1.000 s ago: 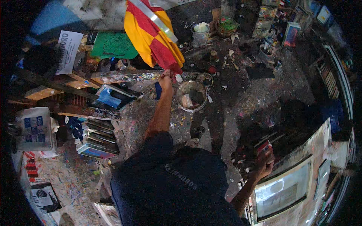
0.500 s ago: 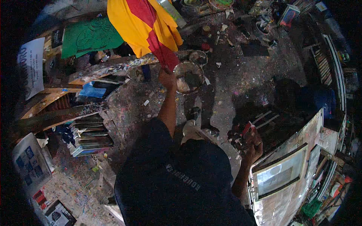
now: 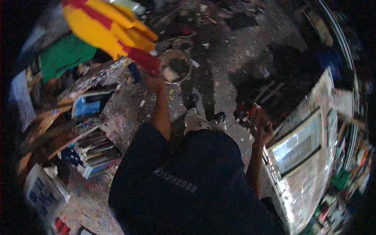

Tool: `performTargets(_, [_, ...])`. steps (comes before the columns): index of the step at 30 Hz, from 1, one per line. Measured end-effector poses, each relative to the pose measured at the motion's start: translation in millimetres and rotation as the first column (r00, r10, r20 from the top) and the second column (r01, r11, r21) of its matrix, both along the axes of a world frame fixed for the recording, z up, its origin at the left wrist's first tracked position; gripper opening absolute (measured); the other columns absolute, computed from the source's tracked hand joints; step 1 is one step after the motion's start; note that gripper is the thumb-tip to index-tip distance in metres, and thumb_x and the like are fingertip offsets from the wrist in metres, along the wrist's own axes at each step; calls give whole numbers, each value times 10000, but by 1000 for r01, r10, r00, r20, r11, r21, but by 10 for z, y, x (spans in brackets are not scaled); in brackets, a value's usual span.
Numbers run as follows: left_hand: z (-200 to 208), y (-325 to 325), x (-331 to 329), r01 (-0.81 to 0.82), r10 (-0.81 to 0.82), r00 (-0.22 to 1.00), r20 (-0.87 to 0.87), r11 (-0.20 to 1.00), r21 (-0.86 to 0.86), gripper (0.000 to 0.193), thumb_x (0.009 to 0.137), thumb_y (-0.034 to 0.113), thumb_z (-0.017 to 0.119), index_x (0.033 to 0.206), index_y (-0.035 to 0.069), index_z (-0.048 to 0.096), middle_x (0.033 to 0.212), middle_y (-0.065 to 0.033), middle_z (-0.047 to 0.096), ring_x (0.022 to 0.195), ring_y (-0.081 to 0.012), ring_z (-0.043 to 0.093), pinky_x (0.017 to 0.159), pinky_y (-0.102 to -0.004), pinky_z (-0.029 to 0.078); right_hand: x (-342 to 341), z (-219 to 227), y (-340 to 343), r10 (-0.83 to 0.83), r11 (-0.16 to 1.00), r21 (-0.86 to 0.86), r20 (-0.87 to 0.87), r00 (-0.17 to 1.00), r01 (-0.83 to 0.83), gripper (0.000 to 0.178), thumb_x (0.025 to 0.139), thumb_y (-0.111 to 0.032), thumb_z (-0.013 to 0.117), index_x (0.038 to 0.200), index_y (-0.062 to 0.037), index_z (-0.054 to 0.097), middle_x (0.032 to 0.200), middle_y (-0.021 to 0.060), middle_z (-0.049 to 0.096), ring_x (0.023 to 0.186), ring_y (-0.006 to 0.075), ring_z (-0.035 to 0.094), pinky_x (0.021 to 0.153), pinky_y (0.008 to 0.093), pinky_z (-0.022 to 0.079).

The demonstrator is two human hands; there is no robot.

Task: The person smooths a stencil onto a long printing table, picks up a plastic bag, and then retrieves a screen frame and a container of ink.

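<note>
My left hand is stretched forward, closed round one end of a yellow and red cloth. The cloth spreads up and to the left, out of the picture at the top; it may be a garment. Just past that hand a round, stained bucket stands on the floor. On the right, my right hand is raised near a leaning panel, fingers bent around a small red thing. Blur hides what kind of thing it is.
A green sheet hangs at the far left, above a paint-spattered board and a blue framed piece. Frames are stacked at the left. A large whitish panel with a window-like frame leans at the right. Scraps litter the floor.
The view has swung, so most things sit further left. The cloth has shifted left with my left hand still on it. My right hand keeps its bent grip.
</note>
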State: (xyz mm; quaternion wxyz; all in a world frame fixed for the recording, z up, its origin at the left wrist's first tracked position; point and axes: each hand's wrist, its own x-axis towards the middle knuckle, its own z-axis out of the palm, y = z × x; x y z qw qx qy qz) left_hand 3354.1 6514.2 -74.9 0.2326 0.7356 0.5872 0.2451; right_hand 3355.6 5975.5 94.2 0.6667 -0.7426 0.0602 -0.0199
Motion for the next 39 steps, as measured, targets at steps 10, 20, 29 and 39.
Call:
performTargets(10, [85,-335,-113,175,-156,980,127,972,-156,455,979,429,627,1024,-24,643,964,-220,677,901,-391,666,775,-513,511,-630,-157,-1238,-404,913,40,-60,913,407,282,887,12,663,1163,71,666,1095,123,712,1050,215,662,940,356,523])
performTargets(20, [445,-741,-6,247,-202,961,191,933,-260,429,974,409,643,1021,-17,648,975,-203,676,885,-369,662,751,-501,509,-1352,-14,-3121,-841,529,31,154,519,848,208,854,-25,637,1041,49,693,951,71,697,898,167,642,806,336,550])
performTargets(29, [767,-760,-22,274,-219,953,209,919,-285,406,970,392,658,1019,-10,652,985,-186,675,870,-350,658,729,-490,506,-1884,-17,-4463,-518,181,-874,306,799,452,250,783,22,608,990,-51,728,965,160,675,1033,376,602,948,471,463])
performTargets(39, [1078,-671,-211,265,-199,953,230,913,-309,380,965,373,675,1017,-3,657,997,-169,673,854,-328,654,704,-478,504,-2095,-665,-4659,-420,112,-912,317,850,395,273,859,-20,641,1130,5,611,1176,209,647,1228,430,564,1026,535,445])
